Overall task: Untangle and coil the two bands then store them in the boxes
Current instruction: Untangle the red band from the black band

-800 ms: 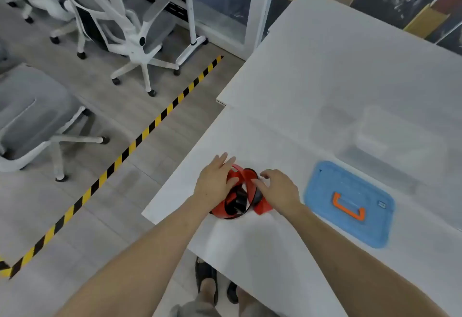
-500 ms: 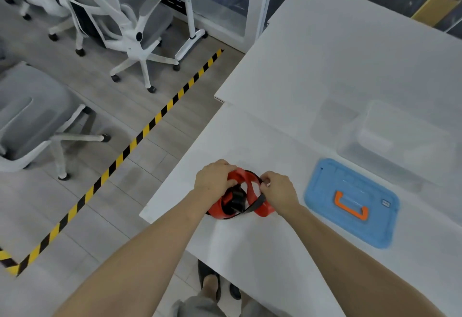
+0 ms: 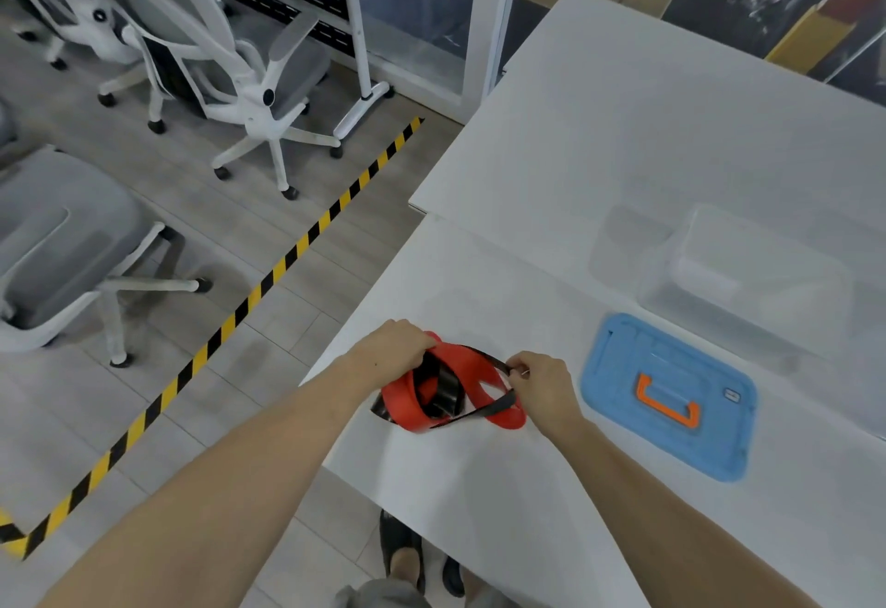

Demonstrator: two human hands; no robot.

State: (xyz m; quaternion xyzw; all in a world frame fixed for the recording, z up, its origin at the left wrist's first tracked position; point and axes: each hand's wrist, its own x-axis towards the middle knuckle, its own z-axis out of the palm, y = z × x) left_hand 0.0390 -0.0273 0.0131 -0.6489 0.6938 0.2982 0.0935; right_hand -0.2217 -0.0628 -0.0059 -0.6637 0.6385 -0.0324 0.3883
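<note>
I am looking down on a white table that fills the right side of the frame. At centre right stands a clear box, open and faint against the tabletop. Just below it lies a blue lid with an orange handle.

At lower centre, near the table's left edge, a red band and a black band sit tangled in one clump, its long axis running left to right. The left hand curls its fingers over the clump's upper left end. The right hand pinches a black strand at the right end.

The tangle lies between the hands, so I judge the next pull goes sideways, drawing them apart. The right hand is nearer the box.
</note>
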